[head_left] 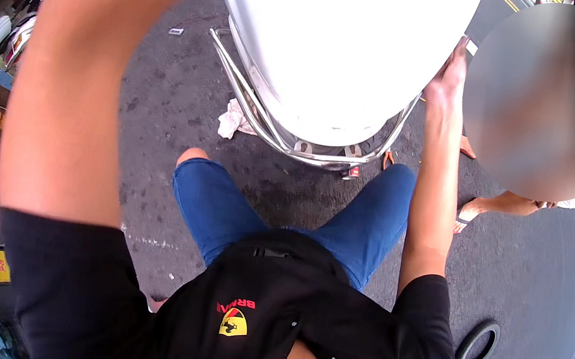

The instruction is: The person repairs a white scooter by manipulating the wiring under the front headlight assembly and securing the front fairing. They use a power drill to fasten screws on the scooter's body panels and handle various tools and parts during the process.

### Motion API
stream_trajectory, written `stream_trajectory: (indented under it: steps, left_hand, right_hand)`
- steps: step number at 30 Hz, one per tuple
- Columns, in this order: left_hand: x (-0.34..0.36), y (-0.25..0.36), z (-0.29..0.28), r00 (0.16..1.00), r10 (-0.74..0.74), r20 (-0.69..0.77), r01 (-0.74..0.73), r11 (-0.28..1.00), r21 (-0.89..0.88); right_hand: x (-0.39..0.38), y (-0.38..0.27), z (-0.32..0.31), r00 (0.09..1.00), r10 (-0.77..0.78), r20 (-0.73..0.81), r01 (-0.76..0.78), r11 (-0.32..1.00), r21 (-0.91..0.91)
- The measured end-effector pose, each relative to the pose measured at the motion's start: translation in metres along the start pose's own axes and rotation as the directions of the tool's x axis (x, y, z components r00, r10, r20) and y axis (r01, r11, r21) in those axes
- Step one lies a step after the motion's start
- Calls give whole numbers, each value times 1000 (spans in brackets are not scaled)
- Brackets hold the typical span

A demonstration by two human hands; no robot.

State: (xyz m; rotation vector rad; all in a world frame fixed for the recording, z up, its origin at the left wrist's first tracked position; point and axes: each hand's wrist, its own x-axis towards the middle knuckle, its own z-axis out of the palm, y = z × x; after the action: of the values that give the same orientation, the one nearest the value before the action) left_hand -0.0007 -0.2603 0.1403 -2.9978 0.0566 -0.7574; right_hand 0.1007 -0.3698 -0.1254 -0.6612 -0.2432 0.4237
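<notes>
Directly ahead, the white scooter [340, 56] lies lengthwise from near to far, with the right hand [450, 80] at its right edge, how open or gripping I cannot tell, and the left hand out of view, its hold equally unknown.

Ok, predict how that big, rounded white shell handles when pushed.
The rounded white shell seems stiff, given its even curve. Its smooth surface may be slippery. The curved silver metal rail around its near end probably offers firmer hold.
</notes>
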Motion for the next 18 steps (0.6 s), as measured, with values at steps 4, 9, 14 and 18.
stream_trajectory:
  steps: [4,9,14,18]
  left_hand:
    - [-83,-54,-1,909,373,-186,-305,900,311]
    - [-214,-162,81,607,-577,-546,297,802,-518]
    - [-244,-144,167,577,-809,-112,404,402,-821]
    - [-233,-147,190,431,-883,-184,238,308,-921]
  right_hand:
    - [-13,26,-15,991,115,-70,-113,993,33]
    - [-8,33,-44,962,271,-36,-269,962,51]
    - [-3,50,-67,956,287,-68,-289,957,-20]
    - [-4,45,-61,949,271,-161,-293,946,-137]
